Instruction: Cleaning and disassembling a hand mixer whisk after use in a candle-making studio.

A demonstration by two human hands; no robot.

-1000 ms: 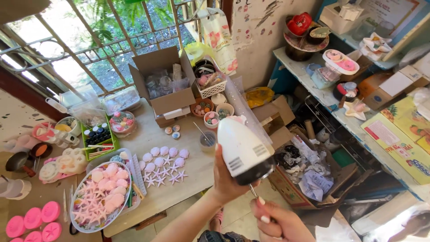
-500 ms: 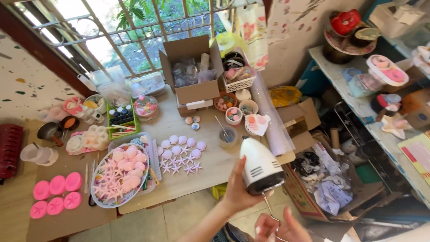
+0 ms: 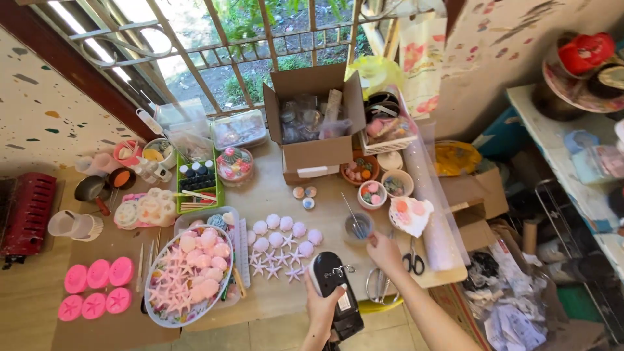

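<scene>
bare hands [image 3: 385,252], bare sleeveless forearms

Bare table strip [image 3: 279,195] betw. box [image 3: 317,153] & shell rows [image 3: 284,233]; bowls [image 3: 383,185] crowd rt.

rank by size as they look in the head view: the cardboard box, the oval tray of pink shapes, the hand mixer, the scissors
1. cardboard box
2. oval tray, a bit smaller
3. hand mixer in the left hand; nearer the camera, so it may look oversized
4. scissors
</scene>
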